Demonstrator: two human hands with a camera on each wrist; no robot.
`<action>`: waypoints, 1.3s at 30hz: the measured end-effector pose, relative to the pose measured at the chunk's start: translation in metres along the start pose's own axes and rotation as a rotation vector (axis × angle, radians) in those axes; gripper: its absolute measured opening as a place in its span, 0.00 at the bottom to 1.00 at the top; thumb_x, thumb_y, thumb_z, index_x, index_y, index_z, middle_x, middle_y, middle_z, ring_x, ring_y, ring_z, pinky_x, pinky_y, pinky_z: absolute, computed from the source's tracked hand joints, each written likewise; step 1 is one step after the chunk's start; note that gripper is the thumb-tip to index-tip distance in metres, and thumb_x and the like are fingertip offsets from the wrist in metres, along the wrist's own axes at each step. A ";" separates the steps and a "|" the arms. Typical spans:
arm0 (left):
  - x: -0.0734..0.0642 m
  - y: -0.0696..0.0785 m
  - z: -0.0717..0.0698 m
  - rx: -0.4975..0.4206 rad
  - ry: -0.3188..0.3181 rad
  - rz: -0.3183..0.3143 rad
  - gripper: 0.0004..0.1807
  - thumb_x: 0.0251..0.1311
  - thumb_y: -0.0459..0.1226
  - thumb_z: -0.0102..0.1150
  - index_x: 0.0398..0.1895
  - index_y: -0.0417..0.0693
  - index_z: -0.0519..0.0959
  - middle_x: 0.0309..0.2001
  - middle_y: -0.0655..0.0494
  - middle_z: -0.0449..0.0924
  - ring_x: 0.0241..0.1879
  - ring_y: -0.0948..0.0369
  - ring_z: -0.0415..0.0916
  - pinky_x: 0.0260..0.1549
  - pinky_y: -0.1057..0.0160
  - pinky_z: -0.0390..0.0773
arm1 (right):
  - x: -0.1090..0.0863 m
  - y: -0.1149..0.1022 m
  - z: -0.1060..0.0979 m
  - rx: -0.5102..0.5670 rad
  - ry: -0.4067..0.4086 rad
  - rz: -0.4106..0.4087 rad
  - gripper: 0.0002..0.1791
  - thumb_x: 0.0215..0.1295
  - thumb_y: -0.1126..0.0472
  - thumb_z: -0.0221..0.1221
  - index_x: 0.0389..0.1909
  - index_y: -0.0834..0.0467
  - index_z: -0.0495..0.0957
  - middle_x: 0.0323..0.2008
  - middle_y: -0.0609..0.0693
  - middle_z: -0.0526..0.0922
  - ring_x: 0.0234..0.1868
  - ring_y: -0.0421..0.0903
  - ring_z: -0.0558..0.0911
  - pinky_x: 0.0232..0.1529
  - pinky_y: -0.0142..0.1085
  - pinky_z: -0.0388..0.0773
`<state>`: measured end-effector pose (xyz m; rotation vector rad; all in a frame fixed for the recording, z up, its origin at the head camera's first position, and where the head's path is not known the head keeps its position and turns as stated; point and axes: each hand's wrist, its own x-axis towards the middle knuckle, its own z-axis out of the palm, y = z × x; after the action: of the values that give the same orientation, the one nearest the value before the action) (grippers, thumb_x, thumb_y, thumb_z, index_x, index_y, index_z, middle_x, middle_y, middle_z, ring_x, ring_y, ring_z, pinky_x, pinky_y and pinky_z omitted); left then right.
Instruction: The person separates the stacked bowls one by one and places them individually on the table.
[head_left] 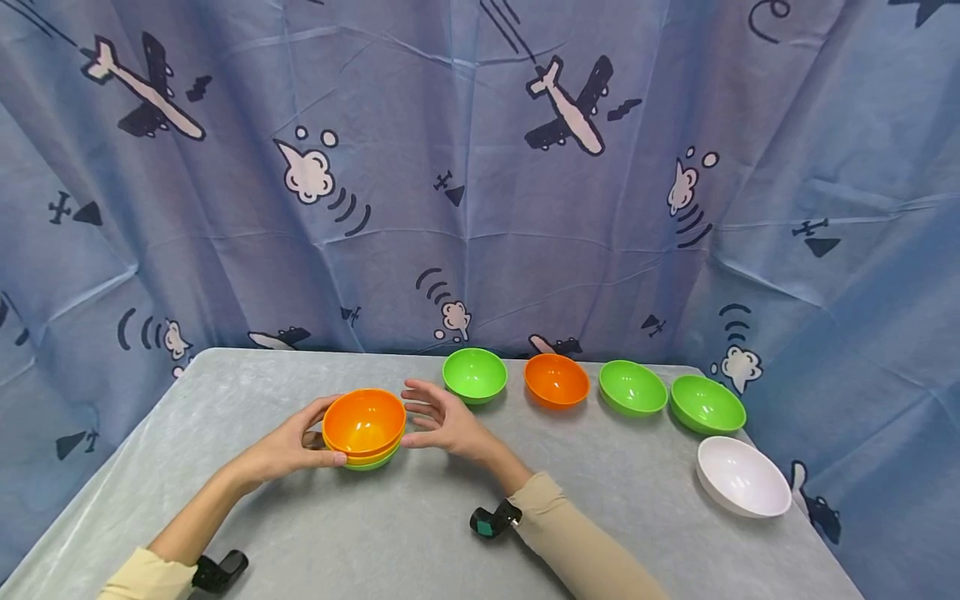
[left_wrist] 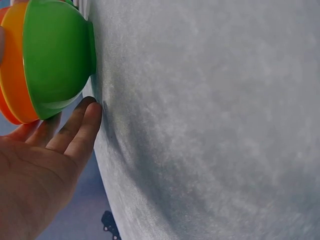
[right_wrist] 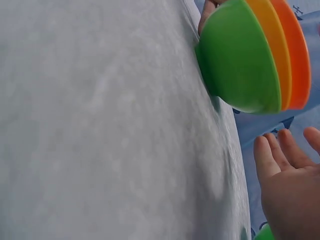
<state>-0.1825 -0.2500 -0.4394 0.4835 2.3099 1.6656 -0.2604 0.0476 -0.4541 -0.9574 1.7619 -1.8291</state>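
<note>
A stack of nested bowls stands on the table left of centre: an orange bowl (head_left: 364, 422) on top, a yellow-orange bowl (right_wrist: 274, 42) under it and a green bowl (left_wrist: 57, 57) at the bottom, its foot on the cloth. My left hand (head_left: 288, 446) holds the stack's left side, thumb at the front by the rims and fingers round the back. To the right of the stack, my right hand (head_left: 448, 423) is held with its fingers spread and nearly straight, palm facing the bowls. In the right wrist view a gap shows between those fingertips and the stack.
Along the back edge stand a green bowl (head_left: 475, 376), an orange bowl (head_left: 557, 382) and two more green bowls, one at the right (head_left: 707, 405). A white bowl (head_left: 742, 477) sits near the right edge of the grey table (head_left: 360, 533). A blue patterned curtain (head_left: 420, 183) hangs behind.
</note>
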 end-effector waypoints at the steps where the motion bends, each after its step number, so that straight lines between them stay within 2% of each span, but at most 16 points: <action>1: 0.000 0.000 0.000 -0.001 -0.002 -0.001 0.49 0.61 0.36 0.73 0.78 0.38 0.51 0.74 0.32 0.54 0.62 0.39 0.72 0.55 0.51 0.77 | 0.001 0.001 0.002 -0.010 0.000 0.009 0.48 0.59 0.69 0.72 0.77 0.63 0.57 0.71 0.65 0.64 0.70 0.57 0.68 0.66 0.44 0.67; 11: 0.000 0.000 0.000 0.014 -0.005 0.003 0.49 0.62 0.37 0.72 0.78 0.38 0.51 0.74 0.33 0.53 0.62 0.38 0.71 0.56 0.49 0.76 | 0.015 0.006 0.020 -0.068 0.003 0.048 0.52 0.55 0.72 0.73 0.78 0.61 0.56 0.68 0.57 0.68 0.67 0.48 0.71 0.65 0.37 0.68; 17: -0.001 0.000 0.000 0.006 -0.008 0.015 0.48 0.62 0.36 0.72 0.78 0.38 0.52 0.74 0.33 0.54 0.61 0.39 0.72 0.54 0.53 0.77 | 0.019 0.007 0.027 -0.111 0.011 0.044 0.52 0.54 0.67 0.74 0.77 0.64 0.56 0.69 0.50 0.69 0.66 0.41 0.71 0.66 0.35 0.65; 23: -0.001 0.000 0.001 0.008 -0.005 0.008 0.48 0.61 0.37 0.72 0.78 0.39 0.52 0.74 0.33 0.54 0.61 0.39 0.72 0.54 0.51 0.78 | 0.023 0.010 0.028 -0.128 0.014 0.049 0.52 0.53 0.67 0.75 0.76 0.65 0.58 0.66 0.47 0.72 0.64 0.40 0.72 0.66 0.35 0.65; 28: -0.001 0.000 0.000 0.021 0.004 0.003 0.48 0.61 0.37 0.73 0.78 0.39 0.52 0.73 0.33 0.54 0.61 0.40 0.72 0.55 0.48 0.77 | 0.024 0.011 0.029 -0.160 0.012 0.049 0.51 0.52 0.67 0.75 0.76 0.60 0.60 0.64 0.45 0.74 0.62 0.40 0.73 0.64 0.36 0.68; 35: -0.001 0.000 0.000 0.031 0.004 0.002 0.48 0.61 0.37 0.73 0.78 0.39 0.53 0.73 0.34 0.55 0.60 0.40 0.73 0.56 0.46 0.75 | 0.024 0.010 0.030 -0.149 0.013 -0.002 0.48 0.51 0.68 0.75 0.73 0.58 0.64 0.62 0.45 0.75 0.61 0.41 0.75 0.63 0.37 0.70; 39: -0.001 0.000 0.000 0.023 -0.001 0.008 0.48 0.61 0.36 0.73 0.78 0.39 0.53 0.74 0.34 0.54 0.61 0.40 0.73 0.55 0.49 0.76 | 0.024 0.012 0.030 -0.147 0.014 -0.027 0.46 0.52 0.69 0.75 0.72 0.58 0.66 0.62 0.47 0.76 0.61 0.43 0.75 0.63 0.38 0.70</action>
<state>-0.1819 -0.2499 -0.4400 0.4985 2.3316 1.6440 -0.2571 0.0085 -0.4627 -1.0305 1.9233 -1.7455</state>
